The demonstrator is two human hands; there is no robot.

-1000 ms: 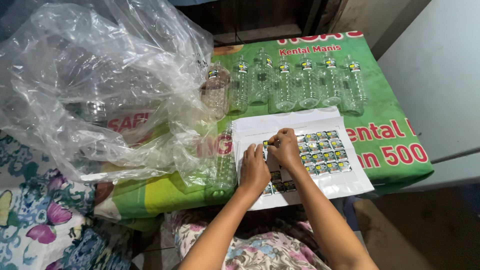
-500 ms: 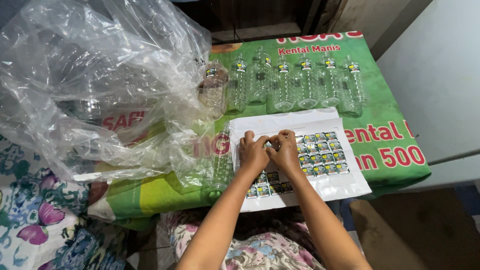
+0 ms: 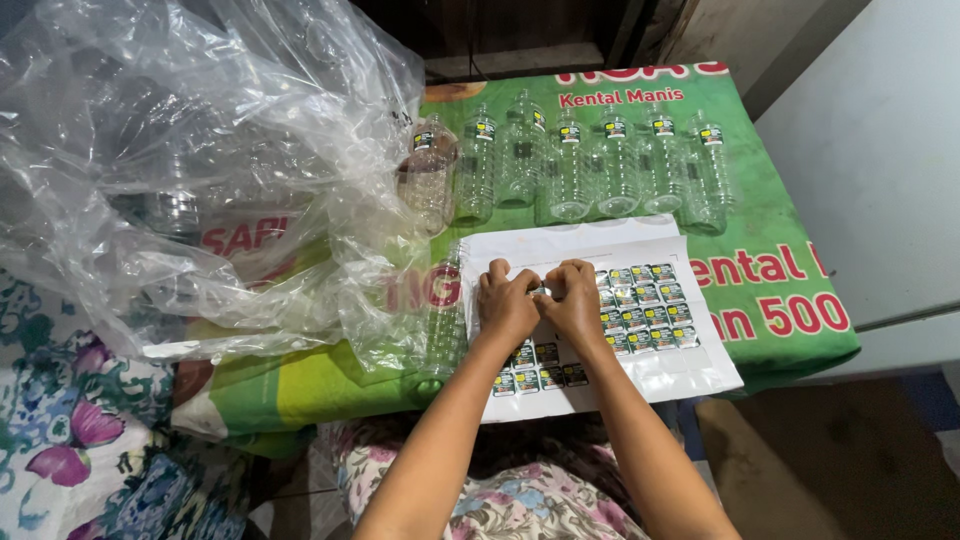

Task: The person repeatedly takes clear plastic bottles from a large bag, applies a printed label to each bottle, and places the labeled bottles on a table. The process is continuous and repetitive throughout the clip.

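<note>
Both hands meet over the upper left part of the sticker sheet (image 3: pixel 640 350), fingers curled in and knuckles nearly touching: left hand (image 3: pixel 507 303) and right hand (image 3: pixel 572 300) pinch together at one small spot between them, where a sliver of a label (image 3: pixel 541 291) shows. Neither hand is open; which fingertips actually have the label I cannot tell, as the knuckles hide the grip. Sheet is white backing paper, lying flat on the green printed cloth (image 3: pixel 790 240) at the near edge of the table; its top rows are already bare, and small dark-and-yellow labels remain in a block to the right of the hands and in a short row below the wrists. Behind the sheet, a row of clear plastic bottles (image 3: pixel 590 160) lies side by side, each with a small label near the neck. One more clear bottle (image 3: pixel 440 320) lies just left of the sheet, partly under the big crumpled clear plastic bag (image 3: pixel 190 170) (other bottles seem to be inside it, hard to count). Risks, as a judgement: a label peeled at a sharp angle could curl and stick to itself or to a fingertip; a hard pull could lift the loose sheet or tear the label; the bag's overhanging edge could snag a sticky corner.
</note>
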